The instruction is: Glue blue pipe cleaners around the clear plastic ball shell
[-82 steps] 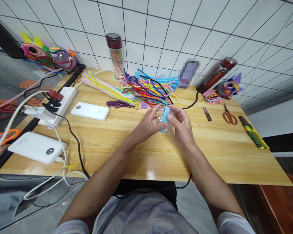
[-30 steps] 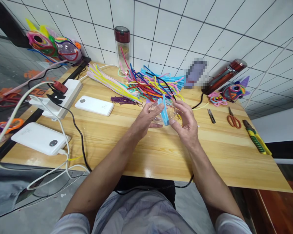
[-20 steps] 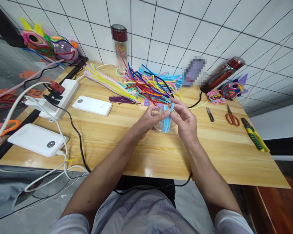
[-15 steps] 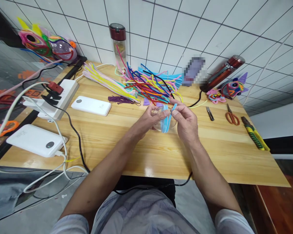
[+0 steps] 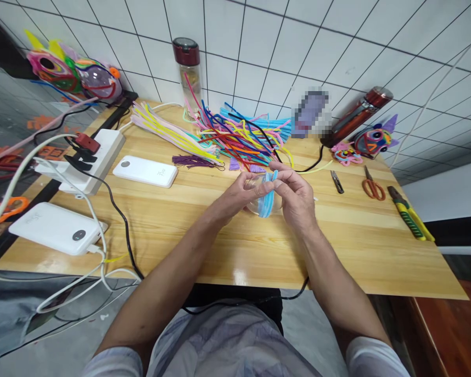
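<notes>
My left hand [image 5: 237, 195] and my right hand [image 5: 296, 198] meet over the middle of the wooden table [image 5: 204, 235]. Between them is a clear plastic ball [image 5: 259, 201] with a light blue pipe cleaner [image 5: 267, 198] wound around it. Fingers of the left hand grip the ball's left side. Thumb and forefinger of the right hand pinch the blue pipe cleaner at its upper end. A heap of coloured pipe cleaners [image 5: 235, 137] lies just behind the hands.
Two white power banks [image 5: 144, 170] [image 5: 51, 234] and a power strip [image 5: 90, 157] with cables lie left. Bottle [image 5: 188, 73] and flask [image 5: 355, 118] stand at the back. Snips [image 5: 336, 181], orange scissors [image 5: 371, 187], yellow-green pliers [image 5: 410, 213] and a pipe-cleaner figure [image 5: 371, 141] lie right.
The blue pipe cleaner's free end stood up above the ball; my right hand has brought it down and closer over the ball. Both hands stay at the same spot.
</notes>
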Motion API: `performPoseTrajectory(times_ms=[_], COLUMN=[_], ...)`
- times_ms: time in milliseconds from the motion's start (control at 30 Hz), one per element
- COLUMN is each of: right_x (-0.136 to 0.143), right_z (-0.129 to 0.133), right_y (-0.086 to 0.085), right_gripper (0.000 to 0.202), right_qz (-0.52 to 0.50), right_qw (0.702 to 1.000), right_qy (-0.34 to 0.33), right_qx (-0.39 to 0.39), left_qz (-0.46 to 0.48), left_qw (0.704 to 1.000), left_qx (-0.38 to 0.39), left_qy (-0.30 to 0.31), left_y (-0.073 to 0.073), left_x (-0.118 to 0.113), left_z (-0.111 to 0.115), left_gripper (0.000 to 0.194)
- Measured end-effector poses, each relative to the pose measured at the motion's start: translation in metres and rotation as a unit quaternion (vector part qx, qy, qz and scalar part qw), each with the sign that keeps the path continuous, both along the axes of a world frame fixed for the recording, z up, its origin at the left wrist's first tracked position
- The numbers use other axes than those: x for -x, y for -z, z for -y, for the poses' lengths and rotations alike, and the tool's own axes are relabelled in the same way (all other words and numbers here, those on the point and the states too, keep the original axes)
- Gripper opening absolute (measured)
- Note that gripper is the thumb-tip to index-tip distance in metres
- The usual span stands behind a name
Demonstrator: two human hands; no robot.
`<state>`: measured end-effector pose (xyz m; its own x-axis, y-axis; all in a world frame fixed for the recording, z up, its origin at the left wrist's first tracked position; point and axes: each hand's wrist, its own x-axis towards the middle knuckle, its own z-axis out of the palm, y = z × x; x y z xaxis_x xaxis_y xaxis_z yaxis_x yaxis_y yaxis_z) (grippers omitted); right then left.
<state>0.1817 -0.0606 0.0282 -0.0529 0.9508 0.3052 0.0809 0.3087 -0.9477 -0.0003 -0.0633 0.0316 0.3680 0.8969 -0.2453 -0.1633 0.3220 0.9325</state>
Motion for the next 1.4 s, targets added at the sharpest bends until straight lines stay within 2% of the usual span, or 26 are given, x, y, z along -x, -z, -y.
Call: performPoseTrajectory(times_ms=[300,533,667,1133,1300,1400], right_x=[0.0018,0.0009,-0.0017,-0.0015,-0.0004,0.0006], right_z=[-0.0016,-0.0014,-0.0012,-0.0013,-0.0015,-0.0007], right_y=[0.0016,0.0032,0.0043,0.0045,0.0052,0.0049], right_gripper=[0.022,0.025,0.02,0.018,0.013,0.021], right_qz=[-0.018,0.004,0.018,0.02,-0.003,-0.032], right_qw=[0.999,1.0,0.999,0.999,0.999,0.999], right_qy=[0.023,0.02,0.019,0.021,0.019,0.009], right_qx=[0.019,-0.011,-0.025,-0.04,-0.037,-0.032], left_qz=[0.009,0.044,0.053,0.063,0.061,0.053], left_qw=[1.0,0.999,0.998,0.997,0.995,0.994], left_qx=[-0.004,-0.021,-0.028,-0.04,-0.073,-0.094], left_qy=[0.006,0.003,0.002,0.001,-0.011,-0.025], left_y=[0.0016,0.0038,0.0047,-0.0028,-0.002,-0.0003], left_x=[0.0,-0.0011,-0.0003,0.0,-0.002,-0.0039], left_z=[-0.0004,0.0004,0.0011,0.0036,0.0025,0.0009], left_gripper=[0.096,0.089,0.085,0.085,0.075,0.069])
